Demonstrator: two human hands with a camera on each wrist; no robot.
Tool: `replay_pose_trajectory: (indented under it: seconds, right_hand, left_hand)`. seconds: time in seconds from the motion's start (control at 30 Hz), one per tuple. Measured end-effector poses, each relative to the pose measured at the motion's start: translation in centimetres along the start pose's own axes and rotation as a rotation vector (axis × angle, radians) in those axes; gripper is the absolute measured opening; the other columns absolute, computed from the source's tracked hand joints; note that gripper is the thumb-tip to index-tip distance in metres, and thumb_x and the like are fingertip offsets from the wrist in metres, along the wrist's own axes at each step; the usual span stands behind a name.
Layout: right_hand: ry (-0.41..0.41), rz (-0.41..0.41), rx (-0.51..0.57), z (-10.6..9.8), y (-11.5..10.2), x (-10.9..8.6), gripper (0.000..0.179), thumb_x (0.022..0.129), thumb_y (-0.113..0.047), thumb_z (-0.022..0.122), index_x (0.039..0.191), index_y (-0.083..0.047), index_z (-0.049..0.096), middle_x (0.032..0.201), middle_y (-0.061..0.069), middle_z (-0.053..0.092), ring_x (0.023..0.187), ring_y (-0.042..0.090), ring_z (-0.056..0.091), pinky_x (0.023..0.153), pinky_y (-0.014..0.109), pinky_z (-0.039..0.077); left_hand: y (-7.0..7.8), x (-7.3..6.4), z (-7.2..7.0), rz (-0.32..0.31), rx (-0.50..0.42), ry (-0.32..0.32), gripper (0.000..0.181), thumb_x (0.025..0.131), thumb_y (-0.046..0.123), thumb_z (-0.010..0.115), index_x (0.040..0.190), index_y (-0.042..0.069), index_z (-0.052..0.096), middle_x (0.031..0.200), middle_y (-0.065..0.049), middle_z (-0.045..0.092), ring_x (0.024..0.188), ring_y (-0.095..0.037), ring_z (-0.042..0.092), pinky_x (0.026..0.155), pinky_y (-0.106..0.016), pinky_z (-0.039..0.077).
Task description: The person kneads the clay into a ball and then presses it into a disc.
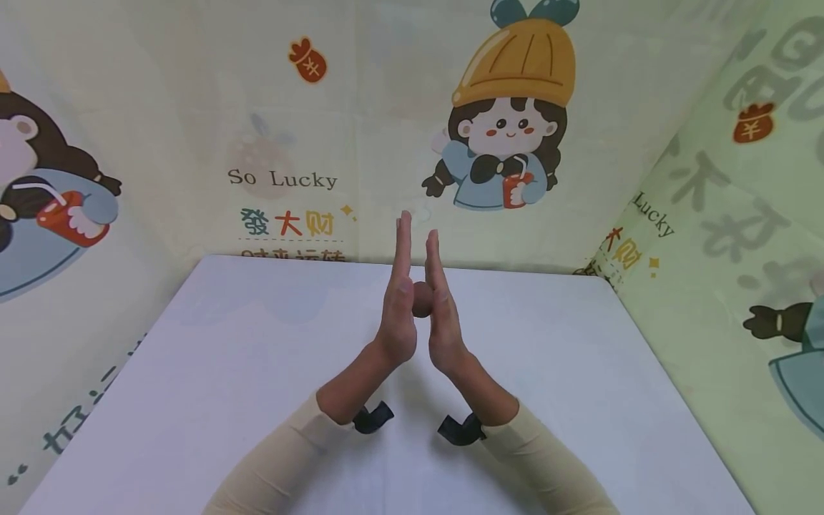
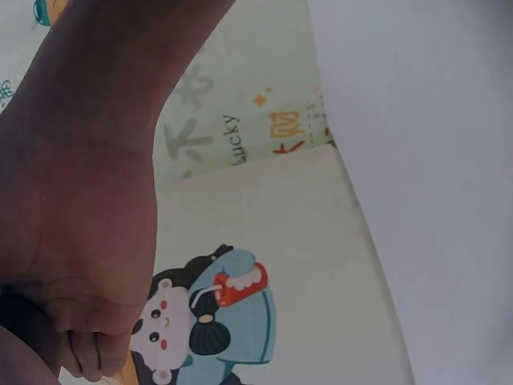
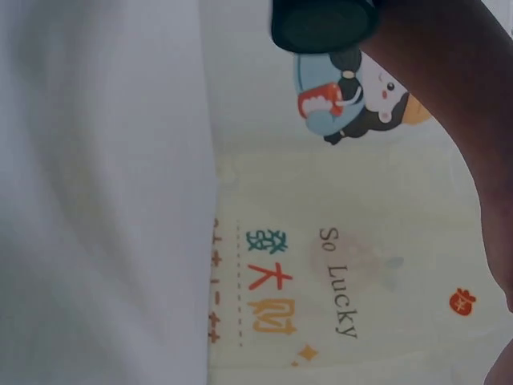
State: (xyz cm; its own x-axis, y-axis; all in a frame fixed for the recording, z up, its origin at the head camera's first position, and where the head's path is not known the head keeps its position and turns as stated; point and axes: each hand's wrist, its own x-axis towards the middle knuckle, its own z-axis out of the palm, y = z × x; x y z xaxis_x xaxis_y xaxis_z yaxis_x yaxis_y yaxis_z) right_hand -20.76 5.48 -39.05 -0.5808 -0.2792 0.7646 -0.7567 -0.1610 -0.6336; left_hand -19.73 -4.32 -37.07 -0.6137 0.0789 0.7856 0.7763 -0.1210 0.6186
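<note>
A small brown ball [image 1: 421, 300] is held between two palms near the middle of the head view. My left hand [image 1: 398, 315] stands upright with its fingers straight and pointing up, pressing on the ball's left side. Opposite it, my right hand [image 1: 444, 318] is upright too, fingers extended, its palm against the ball's right side. The hands are apart at the heels and fingertips. In the left wrist view the ball [image 2: 29, 327] shows as a dark round shape, partly hidden, at the lower left edge.
A white table [image 1: 257, 372] lies beneath the forearms. Behind and at the sides hangs a pale cloth [image 1: 386, 107] printed with cartoon figures and lettering. Dark bands [image 1: 461, 430] circle both wrists, below beige sleeves [image 1: 283, 458].
</note>
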Motion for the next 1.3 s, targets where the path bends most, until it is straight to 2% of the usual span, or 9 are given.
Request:
replay_pose_trajectory:
  seconds: [0.1, 0.13, 0.27, 0.33, 0.9, 1.03, 1.13, 1.2, 1.3]
  right_hand:
    - [0.003, 0.006, 0.0, 0.4, -0.1, -0.2, 0.077, 0.113, -0.056, 0.016, 0.168, -0.004, 0.002, 0.081, -0.002, 0.054, 0.08, 0.012, 0.044, 0.104, 0.035, 0.035]
    - [-0.004, 0.006, -0.001, 0.6, -0.2, -0.3, 0.077, 0.113, -0.055, 0.016, 0.168, -0.003, 0.001, 0.093, 0.0, 0.061, 0.087, 0.013, 0.047, 0.106, 0.036, 0.034]
    - [-0.019, 0.004, -0.008, 1.1, -0.1, -0.8, 0.078, 0.113, -0.055, 0.016, 0.168, -0.002, 0.0, 0.154, 0.011, 0.047, 0.144, 0.021, 0.039, 0.125, 0.046, 0.014]
    - [-0.027, 0.015, -0.013, 1.3, -0.1, -0.9, 0.079, 0.113, -0.056, 0.016, 0.168, -0.003, -0.002, 0.175, 0.013, 0.007, 0.16, 0.026, 0.006, 0.126, 0.05, 0.0]
    - [-0.033, 0.025, -0.046, 2.2, -2.2, 0.0, 0.084, 0.111, -0.06, 0.018, 0.166, -0.002, -0.008, 0.176, 0.003, -0.012, 0.16, 0.029, -0.01, 0.126, 0.05, -0.003]
    - [-0.031, 0.033, -0.044, 2.1, -2.5, 0.3, 0.086, 0.109, -0.064, 0.018, 0.168, -0.007, -0.008, 0.176, 0.002, -0.01, 0.153, 0.027, 0.018, 0.124, 0.05, 0.009]
    - [-0.022, 0.036, -0.052, 1.9, -2.5, 0.6, 0.086, 0.108, -0.065, 0.019, 0.168, -0.009, -0.008, 0.176, 0.001, -0.011, 0.149, 0.024, 0.022, 0.122, 0.05, 0.012]
    - [-0.015, 0.033, -0.056, 1.7, -2.4, 0.8, 0.086, 0.108, -0.065, 0.019, 0.168, -0.01, -0.008, 0.176, 0.0, -0.011, 0.15, 0.025, 0.022, 0.122, 0.051, 0.013]
    - [-0.01, 0.022, -0.062, 1.5, -2.5, 1.1, 0.087, 0.107, -0.066, 0.02, 0.168, -0.01, -0.008, 0.176, -0.001, -0.014, 0.156, 0.028, 0.013, 0.124, 0.052, 0.009]
  left_hand:
    - [0.1, 0.4, -0.3, 0.022, 0.018, 0.014, 0.085, 0.109, 0.063, 0.019, 0.169, 0.006, 0.0, 0.177, -0.001, -0.003, 0.155, -0.016, 0.024, 0.125, -0.043, 0.014]
    - [0.2, 0.6, -0.4, 0.029, 0.022, 0.018, 0.085, 0.109, 0.063, 0.019, 0.168, 0.005, -0.001, 0.177, -0.002, -0.003, 0.16, -0.02, 0.003, 0.126, -0.045, 0.006]
    - [0.2, 1.1, -0.8, 0.04, 0.014, 0.044, 0.086, 0.108, 0.063, 0.02, 0.168, 0.004, 0.0, 0.177, -0.004, -0.001, 0.161, -0.023, 0.0, 0.126, -0.049, 0.003]
    - [0.3, 1.4, -1.0, 0.046, 0.004, 0.06, 0.085, 0.109, 0.061, 0.021, 0.168, 0.003, 0.0, 0.177, -0.004, 0.0, 0.161, -0.024, 0.0, 0.126, -0.049, 0.002]
    - [-1.9, 2.1, -2.8, -0.013, 0.071, 0.062, 0.083, 0.109, 0.06, 0.02, 0.168, 0.004, 0.003, 0.177, -0.01, -0.001, 0.161, -0.019, -0.007, 0.126, -0.049, -0.003]
    - [-2.7, 1.6, -2.9, -0.072, 0.041, 0.04, 0.079, 0.109, 0.058, 0.019, 0.17, 0.01, 0.002, 0.177, -0.003, -0.003, 0.159, -0.012, 0.005, 0.126, -0.047, -0.002]
    - [-3.1, 1.3, -2.7, -0.108, 0.005, 0.02, 0.077, 0.109, 0.057, 0.02, 0.17, 0.015, 0.001, 0.171, -0.007, 0.025, 0.109, -0.005, 0.058, 0.115, -0.032, 0.029]
    - [-3.3, 1.1, -2.6, -0.124, -0.008, 0.006, 0.076, 0.109, 0.057, 0.02, 0.171, 0.017, 0.0, 0.158, -0.011, 0.045, 0.065, -0.008, 0.049, 0.095, -0.025, 0.04]
    - [-3.5, 0.8, -2.4, -0.134, 0.01, -0.008, 0.077, 0.109, 0.061, 0.018, 0.171, 0.018, 0.001, 0.158, -0.014, 0.045, 0.056, -0.013, 0.038, 0.092, -0.025, 0.04]
